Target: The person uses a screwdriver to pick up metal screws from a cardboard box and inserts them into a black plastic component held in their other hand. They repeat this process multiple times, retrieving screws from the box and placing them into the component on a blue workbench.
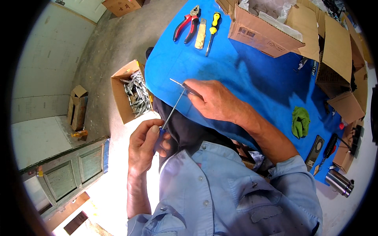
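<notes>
My left hand (pixel 146 143) is closed around the blue handle of a screwdriver (pixel 174 109), whose thin metal shaft slants up and to the right. My right hand (pixel 214 100), over the near edge of the blue-covered table, pinches a small part (pixel 192 91) with a dark body and a thin pale metal rod sticking out to the left. The screwdriver's tip meets or nearly meets this part; which, I cannot tell. Most of the part is hidden by my right fingers.
On the blue table cover (pixel 169 67) lie red-and-black pliers (pixel 186 24), a tape-wrapped blade (pixel 201 34), a yellow-black screwdriver (pixel 213 33) and a green cloth (pixel 300 122). An open carton (pixel 267 35) stands at the back right. A box of metal parts (pixel 122 100) sits left, a steel flask (pixel 339 183) right.
</notes>
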The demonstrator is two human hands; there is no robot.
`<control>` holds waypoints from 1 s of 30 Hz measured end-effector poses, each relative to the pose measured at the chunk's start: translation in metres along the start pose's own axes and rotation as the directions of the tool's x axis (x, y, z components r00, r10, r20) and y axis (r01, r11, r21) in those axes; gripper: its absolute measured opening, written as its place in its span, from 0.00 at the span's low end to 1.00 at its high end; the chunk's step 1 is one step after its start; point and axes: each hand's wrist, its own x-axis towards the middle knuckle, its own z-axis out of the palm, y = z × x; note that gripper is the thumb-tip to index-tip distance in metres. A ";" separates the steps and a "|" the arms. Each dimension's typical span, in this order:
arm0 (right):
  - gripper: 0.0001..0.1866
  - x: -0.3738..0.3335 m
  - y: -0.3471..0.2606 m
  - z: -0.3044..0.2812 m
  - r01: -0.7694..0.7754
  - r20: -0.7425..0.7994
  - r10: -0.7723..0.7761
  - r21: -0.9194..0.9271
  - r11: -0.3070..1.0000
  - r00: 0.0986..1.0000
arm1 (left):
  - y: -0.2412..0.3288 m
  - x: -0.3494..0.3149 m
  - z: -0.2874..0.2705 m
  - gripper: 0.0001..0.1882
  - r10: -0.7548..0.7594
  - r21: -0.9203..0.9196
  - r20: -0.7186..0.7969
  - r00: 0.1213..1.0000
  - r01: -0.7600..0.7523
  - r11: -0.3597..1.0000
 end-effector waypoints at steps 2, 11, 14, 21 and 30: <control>0.13 0.000 -0.001 0.000 0.011 -0.007 -0.011 -0.001 1.000 1.000 | 0.003 -0.002 0.004 0.18 0.028 0.083 -0.050 0.998 -0.024 0.996; 0.13 0.001 -0.001 0.000 0.020 -0.024 -0.020 0.011 1.000 1.000 | -0.003 -0.008 0.010 0.19 0.165 0.236 -0.138 0.977 -0.129 0.963; 0.14 0.000 0.001 0.002 0.023 -0.024 -0.023 0.004 1.000 0.999 | -0.006 -0.007 0.010 0.17 0.178 0.228 -0.142 0.974 -0.143 0.963; 0.13 0.000 0.000 0.000 0.004 -0.002 -0.004 -0.005 1.000 1.000 | -0.005 0.001 0.000 0.17 -0.001 -0.055 -0.030 1.000 -0.001 0.999; 0.07 0.000 0.002 0.003 0.028 -0.058 -0.026 0.028 0.999 0.998 | -0.003 -0.005 0.011 0.21 0.113 0.177 -0.128 0.985 -0.090 0.980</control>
